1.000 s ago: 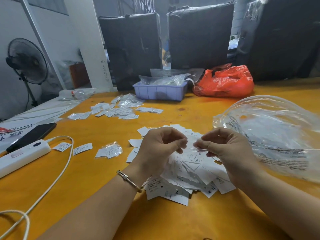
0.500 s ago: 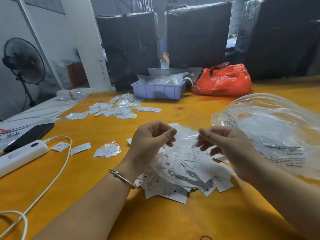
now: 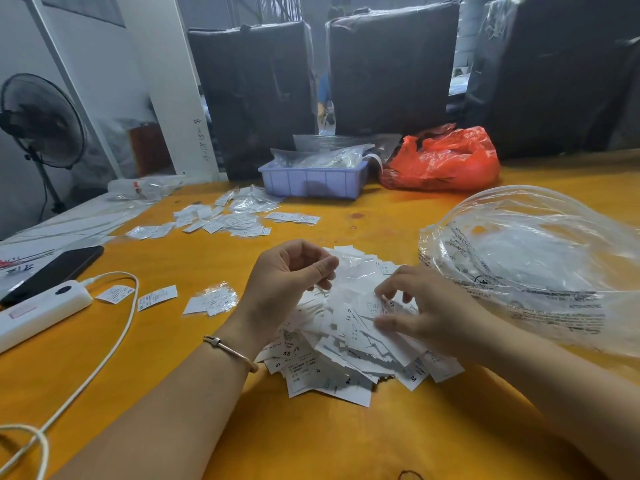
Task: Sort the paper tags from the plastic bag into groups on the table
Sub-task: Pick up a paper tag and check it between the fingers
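A heap of white paper tags (image 3: 332,362) lies on the orange table (image 3: 346,441) in front of me. My left hand (image 3: 284,289) hovers over the heap's left side, thumb and forefinger pinching a small clear plastic sleeve (image 3: 353,275). My right hand (image 3: 429,313) is down on the heap, its thumb and curled fingers gripping the edges of one tag (image 3: 363,313). The large clear plastic bag (image 3: 526,268) lies crumpled to the right. Sorted tags sit in a far group (image 3: 225,220), and a few single tags (image 3: 157,297) and a small packet (image 3: 214,299) lie at the left.
A purple tray (image 3: 311,183) with clear bags and a red plastic bag (image 3: 446,161) stand at the far edge before black wrapped bundles (image 3: 391,71). A white power strip (image 3: 38,315), its cable (image 3: 121,337) and a black phone (image 3: 55,270) lie at the left, with a fan (image 3: 38,119) beyond.
Both hands held the clear sleeve between them. My right hand has let go of it and dropped onto the tag heap, while my left hand keeps the sleeve.
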Demonstrator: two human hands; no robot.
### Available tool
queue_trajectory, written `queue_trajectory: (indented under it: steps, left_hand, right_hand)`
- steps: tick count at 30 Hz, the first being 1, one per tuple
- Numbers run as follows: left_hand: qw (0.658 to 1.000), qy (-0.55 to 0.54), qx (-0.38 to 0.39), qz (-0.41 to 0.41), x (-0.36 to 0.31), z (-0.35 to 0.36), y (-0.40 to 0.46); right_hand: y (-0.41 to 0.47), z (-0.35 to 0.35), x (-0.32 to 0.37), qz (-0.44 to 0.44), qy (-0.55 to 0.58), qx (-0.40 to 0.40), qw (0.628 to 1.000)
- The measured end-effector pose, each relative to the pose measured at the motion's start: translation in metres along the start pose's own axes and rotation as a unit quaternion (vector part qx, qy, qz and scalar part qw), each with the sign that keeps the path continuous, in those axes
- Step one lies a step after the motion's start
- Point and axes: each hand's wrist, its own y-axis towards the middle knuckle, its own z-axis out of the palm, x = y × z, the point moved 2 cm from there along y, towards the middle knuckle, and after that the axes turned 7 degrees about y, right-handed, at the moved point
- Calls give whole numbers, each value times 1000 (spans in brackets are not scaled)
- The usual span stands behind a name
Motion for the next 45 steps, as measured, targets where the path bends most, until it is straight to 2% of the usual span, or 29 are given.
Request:
queue_trajectory:
  steps: [8,14,19,25,27,33,38,45]
  left_hand:
    - [1000,-13,7,8,1,0,-1]
    - [1000,-13,13,11,0,3,-1]
    - [1000,-19,12,5,2,1,-1]
    - [1000,-17,10,9,0,2,-1]
    - [1000,-15,6,7,0,1,-1]
    - [1000,-22,10,1,-1,0,-2]
    - [1000,-29,9,2,-1,0,-2]
    - [999,-39,3,0,-1,-1,-2]
  right_hand:
    - [0,-4,-3,36,132,-50,989]
    - [-2,-6,-4,68,262,-95,958]
    - [-3,-16,-7,75,407,-147,898]
    - [-3,-24,-8,123,562,-94,812]
    - [-3,-28,-7,127,580,-77,801]
    - [-6,-33,-6,121,557,-64,819]
    - [-10,-34,0,83,495,-94,860]
    - [-12,-35,3,64,470,-115,873]
